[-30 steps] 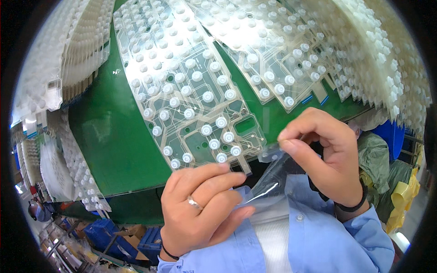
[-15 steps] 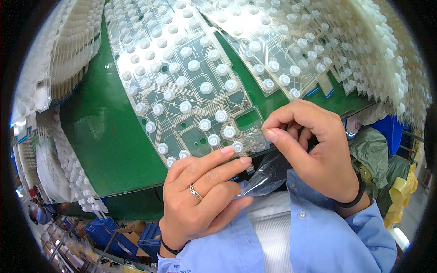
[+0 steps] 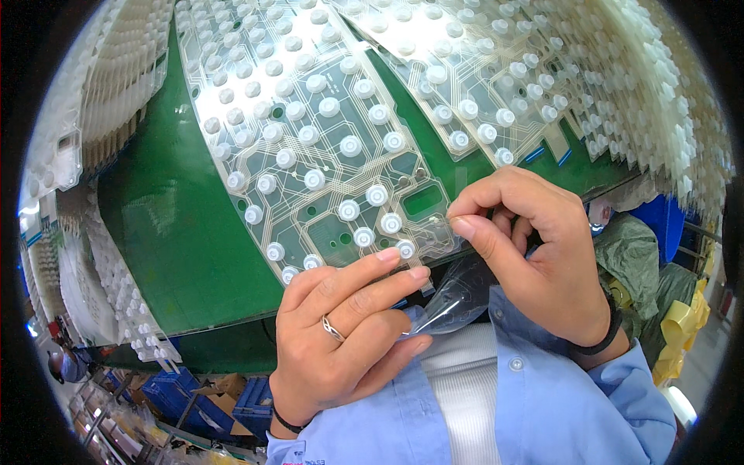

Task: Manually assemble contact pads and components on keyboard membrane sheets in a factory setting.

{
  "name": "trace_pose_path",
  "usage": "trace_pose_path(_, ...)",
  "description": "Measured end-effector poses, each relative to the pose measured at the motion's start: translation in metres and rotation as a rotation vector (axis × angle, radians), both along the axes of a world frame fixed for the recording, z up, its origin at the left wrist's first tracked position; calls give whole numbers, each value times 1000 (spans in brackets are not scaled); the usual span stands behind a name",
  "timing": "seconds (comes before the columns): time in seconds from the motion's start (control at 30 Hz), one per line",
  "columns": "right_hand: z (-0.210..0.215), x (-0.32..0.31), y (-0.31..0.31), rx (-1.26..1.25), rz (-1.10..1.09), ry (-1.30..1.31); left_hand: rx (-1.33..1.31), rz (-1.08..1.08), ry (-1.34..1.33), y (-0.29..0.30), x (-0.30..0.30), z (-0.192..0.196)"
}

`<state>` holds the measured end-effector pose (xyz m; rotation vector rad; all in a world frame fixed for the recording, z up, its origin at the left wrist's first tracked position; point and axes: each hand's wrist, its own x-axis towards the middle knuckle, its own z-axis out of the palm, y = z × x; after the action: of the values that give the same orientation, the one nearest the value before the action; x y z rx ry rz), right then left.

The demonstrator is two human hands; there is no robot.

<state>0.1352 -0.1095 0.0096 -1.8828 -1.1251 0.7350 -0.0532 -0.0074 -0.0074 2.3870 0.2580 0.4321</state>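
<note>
A clear keyboard membrane, with white rubber domes and fine printed traces, lies on the green table. My left hand rests at its near edge, two fingers stretched onto the membrane beside a dome. Its lower finger and thumb close around the tip of a clear plastic film, which hangs over the table edge. Thumb and forefinger of my right hand pinch together at the membrane's near right corner. What lies between those fingertips is too small to make out.
A second membrane lies to the right. Thick stacks of membranes stand at left and right on the green tabletop. Below are blue crates, a cardboard box and a greenish plastic bag.
Both hands hold nearly the same places. The far left part of the membrane has shifted very slightly left; the film still hangs between the hands.
</note>
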Motion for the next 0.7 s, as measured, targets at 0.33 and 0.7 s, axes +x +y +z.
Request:
trace_pose_path(0.33,-1,0,0,13,12,-15,54,1,60,-4,0,2)
trace_pose_path(0.7,-2,-2,-3,18,38,-116,83,3,127,-9,1,4)
